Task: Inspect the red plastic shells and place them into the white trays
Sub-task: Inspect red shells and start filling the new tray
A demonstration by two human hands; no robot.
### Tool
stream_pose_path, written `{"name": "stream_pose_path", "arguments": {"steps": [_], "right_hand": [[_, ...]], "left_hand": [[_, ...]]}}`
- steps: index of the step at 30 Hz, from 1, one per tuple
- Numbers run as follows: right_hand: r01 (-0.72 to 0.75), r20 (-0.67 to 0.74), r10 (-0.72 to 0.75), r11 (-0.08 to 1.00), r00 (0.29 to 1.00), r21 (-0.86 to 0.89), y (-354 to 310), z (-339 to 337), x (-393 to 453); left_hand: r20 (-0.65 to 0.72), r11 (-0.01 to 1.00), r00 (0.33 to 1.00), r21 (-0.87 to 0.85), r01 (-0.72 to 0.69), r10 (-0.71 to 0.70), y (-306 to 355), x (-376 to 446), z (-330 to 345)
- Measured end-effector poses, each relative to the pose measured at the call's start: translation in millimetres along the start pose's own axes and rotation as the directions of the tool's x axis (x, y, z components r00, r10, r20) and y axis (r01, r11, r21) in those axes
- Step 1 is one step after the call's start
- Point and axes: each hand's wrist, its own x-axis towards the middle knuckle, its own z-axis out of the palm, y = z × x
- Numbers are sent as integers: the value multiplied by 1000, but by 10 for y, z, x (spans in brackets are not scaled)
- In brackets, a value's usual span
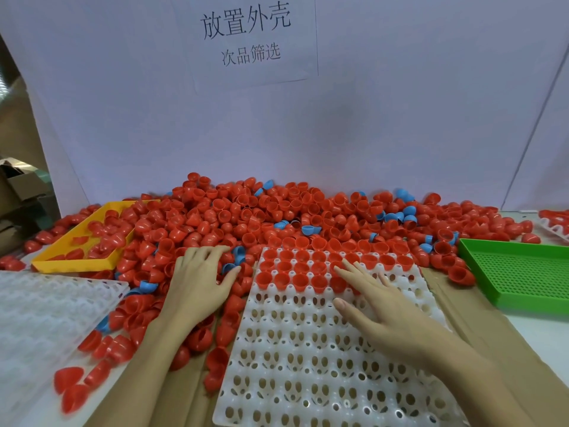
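Observation:
A big heap of red plastic shells (234, 217) covers the back of the table, with a few blue shells mixed in. In front of it lies a white tray (308, 359) with rows of round pockets. Its far rows hold red shells (295, 269), open side up; the near rows are bare. My left hand (200, 282) lies flat with spread fingers on loose shells to the left of the tray. My right hand (378, 303) is spread over the tray, fingertips touching shells in the third row. Neither hand holds a shell.
A yellow tray (77, 263) with a few red shells sits at the left. A second white tray (40, 318) lies at the near left, and a green perforated tray (523, 272) at the right. A white board with printed characters stands behind the heap. Cardboard lies under the white tray.

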Motion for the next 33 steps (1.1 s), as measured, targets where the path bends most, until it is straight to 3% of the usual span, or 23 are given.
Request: {"name": "stream_pose_path", "arguments": {"steps": [5,14,17,20,24,28,30,33], "right_hand": [[-12,10,12,1000,1000,19,-35,-11,-15],[4,-35,-1,998,999,62,-48,-13,-21],[32,-126,-19,995,992,100,-84,-26,-30],[156,-296,-56,933,953,325,-190,-70,-41],[243,-280,-68,713,958,658,-325,-113,-56],[225,-281,-32,689,959,689,-374,-77,-76],[225,-283,-22,668,959,709,-368,-62,-75],[260,-332,-17,661,943,704,-354,-67,-69]], "left_hand": [[-85,999,996,16,-39,41,-14,48,89],[-276,962,960,-245,-123,53,120,14,-59],[-284,856,959,-496,-145,-2,318,-68,-178],[-257,666,964,-708,-235,67,636,-226,-272],[-289,615,907,-667,-421,307,975,-399,-229],[-358,609,817,-546,-576,452,1079,-461,-170],[-346,586,829,-589,-557,440,1053,-456,-164],[-251,512,902,-755,-410,352,1020,-434,-200]]}}
